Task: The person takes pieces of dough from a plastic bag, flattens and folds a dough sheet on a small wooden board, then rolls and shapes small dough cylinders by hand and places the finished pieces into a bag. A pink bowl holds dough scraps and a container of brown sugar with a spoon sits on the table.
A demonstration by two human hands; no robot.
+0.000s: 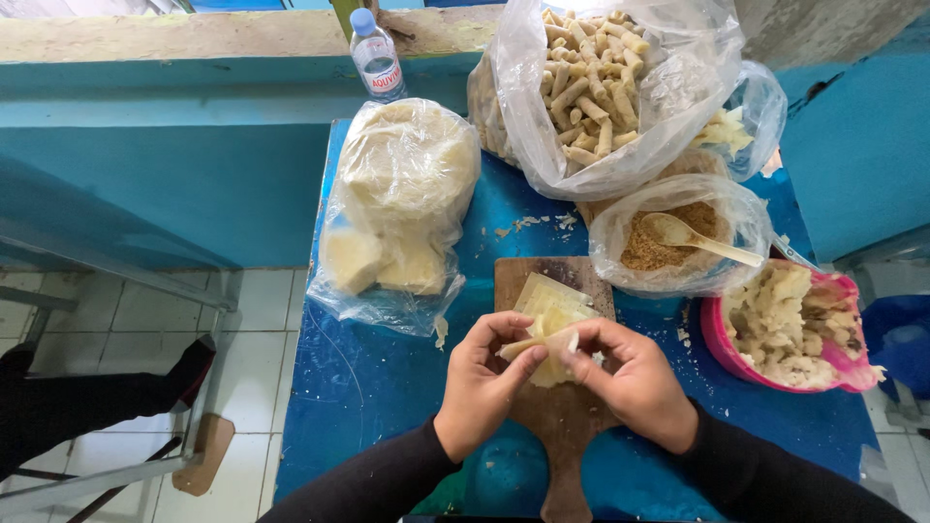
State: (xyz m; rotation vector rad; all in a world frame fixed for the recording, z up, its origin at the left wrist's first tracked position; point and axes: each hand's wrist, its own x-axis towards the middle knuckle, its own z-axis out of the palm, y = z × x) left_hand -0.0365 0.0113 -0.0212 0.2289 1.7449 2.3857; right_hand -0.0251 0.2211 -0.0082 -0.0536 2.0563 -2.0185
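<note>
My left hand (482, 384) and my right hand (628, 378) together pinch a pale yellow wrapper sheet (548, 349), folding it over a wooden cutting board (560, 418). A small stack of more square wrapper sheets (548, 294) lies on the board just beyond my fingers. Both hands are closed on the folded sheet, thumbs and forefingers meeting at its middle.
On the blue table (368, 387) sit a clear bag of wrapper stacks (399, 208), a big bag of rolled sticks (599, 82), a bag of brown crumbs with a wooden spoon (699, 237) and a pink bowl of pale filling (787, 324). A water bottle (376, 56) stands behind. Someone's dark leg (87, 402) is at left.
</note>
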